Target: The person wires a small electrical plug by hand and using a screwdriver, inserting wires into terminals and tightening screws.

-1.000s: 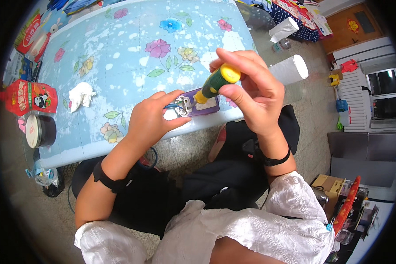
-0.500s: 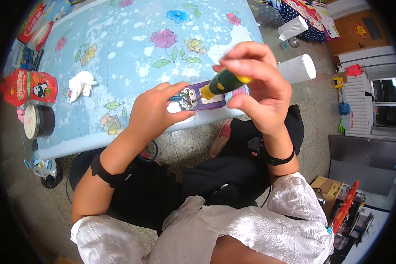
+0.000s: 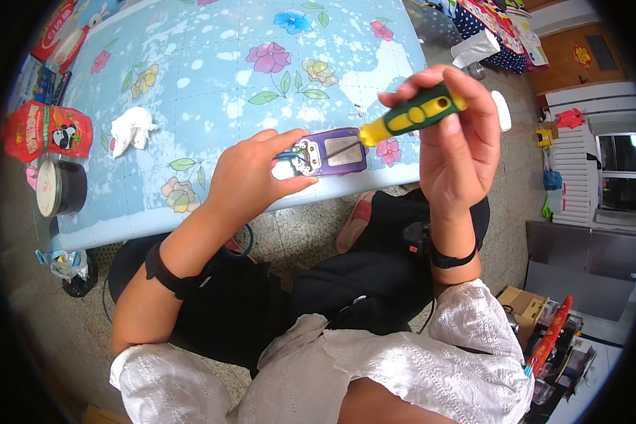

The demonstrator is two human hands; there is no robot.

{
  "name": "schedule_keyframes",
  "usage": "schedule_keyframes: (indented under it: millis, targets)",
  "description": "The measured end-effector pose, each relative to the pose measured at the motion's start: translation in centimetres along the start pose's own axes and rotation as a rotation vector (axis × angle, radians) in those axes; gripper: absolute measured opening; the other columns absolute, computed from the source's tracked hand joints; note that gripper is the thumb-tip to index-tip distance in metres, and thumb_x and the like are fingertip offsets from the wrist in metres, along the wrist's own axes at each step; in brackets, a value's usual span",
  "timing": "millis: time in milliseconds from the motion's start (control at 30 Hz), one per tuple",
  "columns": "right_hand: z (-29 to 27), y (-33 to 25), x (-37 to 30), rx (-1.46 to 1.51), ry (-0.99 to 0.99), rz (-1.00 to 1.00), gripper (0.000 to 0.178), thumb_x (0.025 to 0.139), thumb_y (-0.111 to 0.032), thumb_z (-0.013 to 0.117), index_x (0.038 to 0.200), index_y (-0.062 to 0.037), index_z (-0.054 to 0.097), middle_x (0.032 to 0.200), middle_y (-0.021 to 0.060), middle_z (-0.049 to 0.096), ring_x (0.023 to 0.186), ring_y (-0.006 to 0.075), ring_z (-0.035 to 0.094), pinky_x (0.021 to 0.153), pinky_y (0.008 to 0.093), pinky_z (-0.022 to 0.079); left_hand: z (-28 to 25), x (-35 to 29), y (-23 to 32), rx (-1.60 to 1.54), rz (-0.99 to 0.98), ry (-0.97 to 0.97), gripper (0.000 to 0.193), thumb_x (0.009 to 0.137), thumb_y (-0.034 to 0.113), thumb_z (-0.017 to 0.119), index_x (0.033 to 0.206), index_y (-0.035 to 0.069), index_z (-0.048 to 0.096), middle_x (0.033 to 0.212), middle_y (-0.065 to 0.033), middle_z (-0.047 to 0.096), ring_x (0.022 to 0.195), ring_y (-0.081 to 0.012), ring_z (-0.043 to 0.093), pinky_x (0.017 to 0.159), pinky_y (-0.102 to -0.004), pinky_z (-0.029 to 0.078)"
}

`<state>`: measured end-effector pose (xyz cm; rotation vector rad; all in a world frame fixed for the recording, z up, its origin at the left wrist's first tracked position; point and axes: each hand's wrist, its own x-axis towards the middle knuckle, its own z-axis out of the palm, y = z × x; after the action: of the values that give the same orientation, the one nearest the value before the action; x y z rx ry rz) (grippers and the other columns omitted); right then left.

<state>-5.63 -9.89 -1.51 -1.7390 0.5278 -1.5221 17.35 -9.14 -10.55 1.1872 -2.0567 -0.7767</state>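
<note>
My left hand (image 3: 244,173) pinches the left end of an opened purple electrical device (image 3: 345,167) between thumb and fingers, near the table's front edge. White inner parts (image 3: 309,157), thin wires and a pale rectangular plate (image 3: 341,152) show inside it. A blue cable (image 3: 287,155) runs from the device under my left fingers. My right hand (image 3: 463,145) is closed around the green and yellow handle of a screwdriver (image 3: 413,115). The screwdriver's shaft points down-left over the plate; whether its tip touches cannot be made out. Small screws (image 3: 357,112) lie on the table just beyond the device.
A flowered blue tablecloth (image 3: 212,85) covers the table. At the left are a crumpled white tissue (image 3: 132,131), a red pouch (image 3: 47,131) and a dark jar with a pale lid (image 3: 61,187). A white roll (image 3: 501,111) stands beyond my right hand.
My right hand has moved right with the screwdriver, whose tip has left the white inner parts and now lies over the plate. Its fingers wrap the handle more fully. My left hand stays in place.
</note>
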Motion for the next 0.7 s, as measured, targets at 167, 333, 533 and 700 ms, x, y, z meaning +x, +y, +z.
schedule_keyframes:
  millis: [167, 333, 533, 700]
  targets:
    - [-1.2, -0.7, -0.1, -0.662, -0.341, 0.136, 0.043, 0.084, -0.018, 0.074, 0.121, -0.0022, 0.058, 0.113, 0.0131, 0.060, 0.097, 0.0270, 0.061, 0.081, 0.0357, 0.050, 0.2, -0.1, -0.2, 0.002, 0.003, 0.007, 0.061, 0.068, 0.030, 0.087, 0.122, 0.011, 0.069, 0.075, -0.0063, 0.058, 0.063, -0.0202, 0.054, 0.058, -0.0325, 0.045]
    - [-0.2, 2.3, -2.2, -0.922, -0.615, 0.323, 0.063, 0.069, -0.026, 0.085, 0.123, -0.0059, 0.059, 0.110, 0.0141, 0.065, 0.100, 0.0340, 0.063, 0.085, 0.0419, 0.052, -0.2, -0.1, -0.1, 0.068, -0.011, -0.046, 0.062, 0.070, 0.036, 0.085, 0.124, 0.012, 0.066, 0.085, -0.0072, 0.064, 0.070, -0.0242, 0.065, 0.061, -0.0350, 0.052]
    - [-0.8, 3.1, -2.5, -0.941, -0.649, 0.293, 0.060, 0.068, -0.023, 0.084, 0.121, -0.0062, 0.060, 0.111, 0.0135, 0.066, 0.101, 0.0341, 0.063, 0.084, 0.0415, 0.053, -0.5, -0.1, 0.6, -0.170, -0.188, -0.017, 0.033, 0.082, 0.024, 0.078, 0.103, 0.005, 0.062, 0.089, -0.0121, 0.065, 0.074, -0.0316, 0.065, 0.065, -0.0389, 0.052]
    - [-0.7, 3.2, -2.5, -0.933, -0.640, 0.299, 0.059, 0.069, -0.023, 0.083, 0.120, -0.0065, 0.061, 0.111, 0.0130, 0.066, 0.101, 0.0334, 0.064, 0.083, 0.0411, 0.053, -1.0, -0.2, -0.7, -0.218, -0.062, -0.032, 0.010, 0.092, 0.008, 0.065, 0.097, 0.000, 0.061, 0.084, -0.0109, 0.065, 0.073, -0.0190, 0.061, 0.067, -0.0304, 0.048]
